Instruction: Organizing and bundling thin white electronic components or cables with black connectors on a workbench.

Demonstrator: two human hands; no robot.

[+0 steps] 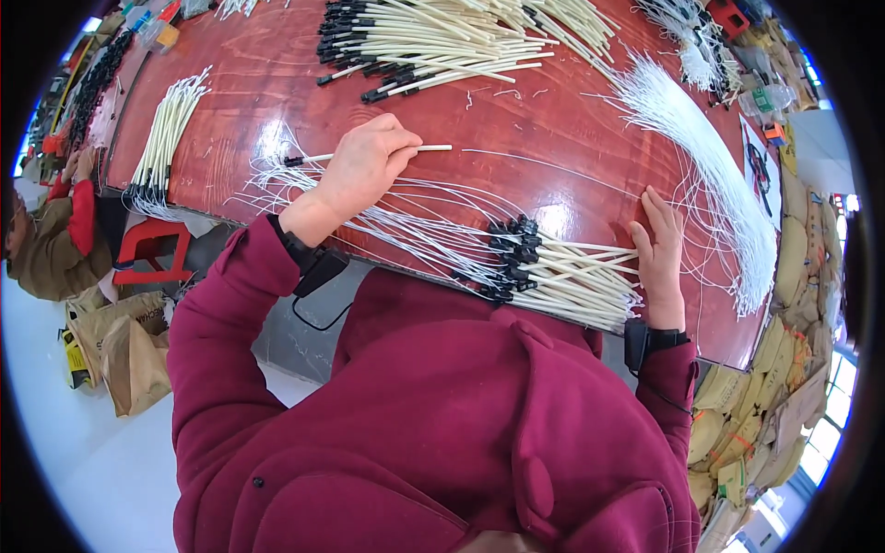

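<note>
My left hand is closed in a pinch around a thin cream rod with a black fitting at its left end. White strings lie around that fitting. A single white string runs from near the rod's right tip to the fingertips of my right hand, which appear closed on it. Below and between my hands lies a bundle of cream rods with black fittings and long white strings trailing left. To the right of my right hand a thick hank of white string spreads over the table.
A large pile of cream rods covers the far middle of the red table. Another rod bundle sits at the left edge. A plastic bottle and stacked sacks are at right. Another person's sleeve shows at left, near a red stool.
</note>
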